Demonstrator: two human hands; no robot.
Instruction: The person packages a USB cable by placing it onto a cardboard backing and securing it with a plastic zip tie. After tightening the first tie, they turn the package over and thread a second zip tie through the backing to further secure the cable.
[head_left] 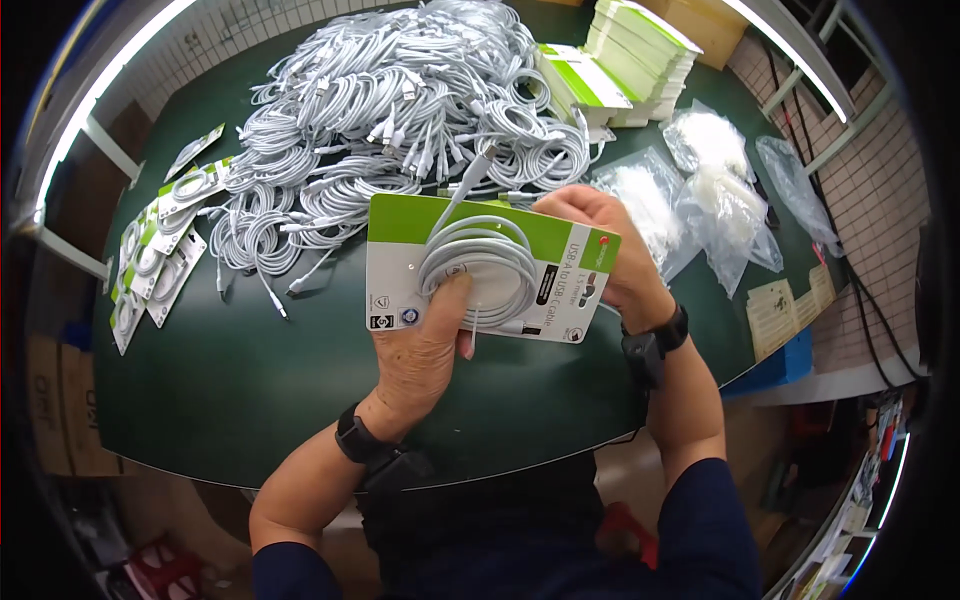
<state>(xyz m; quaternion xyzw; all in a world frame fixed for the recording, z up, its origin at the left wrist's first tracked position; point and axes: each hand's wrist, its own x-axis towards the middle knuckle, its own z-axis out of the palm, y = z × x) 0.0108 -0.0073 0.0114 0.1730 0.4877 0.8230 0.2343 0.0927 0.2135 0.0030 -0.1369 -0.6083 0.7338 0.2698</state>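
Head view: clear bags near the right hand hold white pieces.

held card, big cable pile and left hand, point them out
Held card (pixel 392 260): head view, bare white part at left
Cable pile (pixel 400 110): head view, middle of the heap
Left hand (pixel 418 348): head view, back of hand

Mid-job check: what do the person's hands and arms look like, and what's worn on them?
The left hand and right hand are ungloved. Each wears a black wrist strap with a boxy black module. Short dark navy sleeves leave both forearms bare.
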